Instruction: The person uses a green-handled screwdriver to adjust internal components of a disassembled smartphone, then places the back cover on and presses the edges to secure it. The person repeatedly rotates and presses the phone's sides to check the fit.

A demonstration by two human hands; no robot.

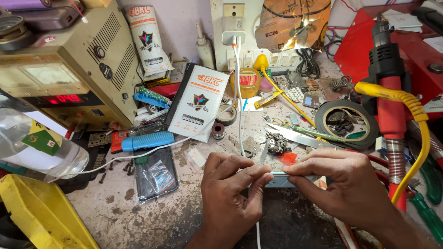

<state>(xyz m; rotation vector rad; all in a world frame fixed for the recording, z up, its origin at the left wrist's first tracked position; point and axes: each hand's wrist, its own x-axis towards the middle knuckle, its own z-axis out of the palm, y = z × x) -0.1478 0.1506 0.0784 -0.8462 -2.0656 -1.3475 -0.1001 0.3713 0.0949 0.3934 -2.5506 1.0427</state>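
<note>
While a beige power supply with a red readout fills the far left of the cluttered desk, a red-and-black hot-air gun stands at the right. A dark phone lies face up left of the hands. Near the front edge, the left hand and right hand pinch a thin silvery strip between closed fingers, just above the desk.

A beige power supply stands at the bench's left, with a blue-handled tool, a white packet and a roll of black tape nearby.
</note>
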